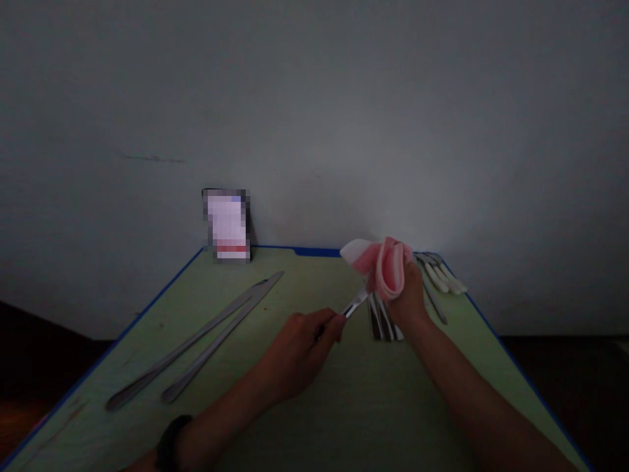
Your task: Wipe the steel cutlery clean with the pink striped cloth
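My left hand [299, 351] is closed in a pinch round the handle of a metal utensil [356, 303], whose far end goes into a pink and white cloth [386, 265]. My right hand [410, 295] is closed round that cloth, bunched over the utensil's tip. Both hands hover over a light green table [344, 406]. Which kind of utensil it is stays hidden by the cloth.
Two long metal utensils [196, 341] lie diagonally at the left. A bundle of metal cutlery [384, 322] lies under my right hand, and several white-handled pieces [442, 275] lie at the far right corner. A blurred card [227, 226] leans on the grey wall.
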Motion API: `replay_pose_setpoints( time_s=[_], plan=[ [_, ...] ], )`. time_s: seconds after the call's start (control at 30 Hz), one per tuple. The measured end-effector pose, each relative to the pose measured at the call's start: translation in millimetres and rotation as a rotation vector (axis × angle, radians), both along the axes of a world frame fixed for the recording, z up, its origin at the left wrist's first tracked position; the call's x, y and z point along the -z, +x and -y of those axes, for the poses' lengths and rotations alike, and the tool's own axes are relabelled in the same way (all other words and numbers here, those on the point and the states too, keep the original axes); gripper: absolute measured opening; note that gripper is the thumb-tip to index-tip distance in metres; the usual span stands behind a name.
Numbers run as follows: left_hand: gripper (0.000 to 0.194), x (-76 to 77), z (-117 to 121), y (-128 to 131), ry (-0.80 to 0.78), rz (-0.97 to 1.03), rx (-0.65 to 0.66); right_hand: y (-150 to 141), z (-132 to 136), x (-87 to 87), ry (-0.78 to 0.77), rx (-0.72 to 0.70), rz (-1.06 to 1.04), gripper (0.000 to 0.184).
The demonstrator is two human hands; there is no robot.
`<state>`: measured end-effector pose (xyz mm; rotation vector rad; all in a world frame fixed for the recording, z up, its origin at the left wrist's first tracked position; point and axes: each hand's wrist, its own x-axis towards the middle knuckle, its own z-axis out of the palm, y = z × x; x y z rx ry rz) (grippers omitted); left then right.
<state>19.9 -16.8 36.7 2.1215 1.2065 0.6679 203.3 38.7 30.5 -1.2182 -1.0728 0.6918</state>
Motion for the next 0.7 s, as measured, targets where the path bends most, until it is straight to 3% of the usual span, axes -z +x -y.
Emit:
replay_pose_setpoints(
  time_s=[0.17, 0.3, 0.47, 0.6, 0.7],
  plan=[
    [0.039, -2.1, 6.5, -10.4, -0.113, 0.034, 0.007, 12.2, -12.2, 7.7, 0.053, 0.051, -0.229, 0.035],
    [0.041, -6.0, 9.7, -32.5, -0.263, 0.188, -0.054, 22.1, -14.3, 6.9, 0.044, 0.041, -0.193, 0.03],
    [0.037, -21.5, 0.8, -49.8, -0.28, 0.348, -0.225, -10.3, 1.6, 17.3, -0.155, -0.276, 0.309, 0.048],
    [0.037, -33.0, -7.4, -53.7, -0.444, 0.488, -0.201, -48.1, 27.2, 26.5, -0.119, -0.64, 0.539, 0.036],
    [0.035, -34.1, -14.7, -53.9, -0.549, 0.517, -0.125, -49.9, 47.4, 19.1, -0.108, -0.787, 0.664, 0.03]
  ],
)
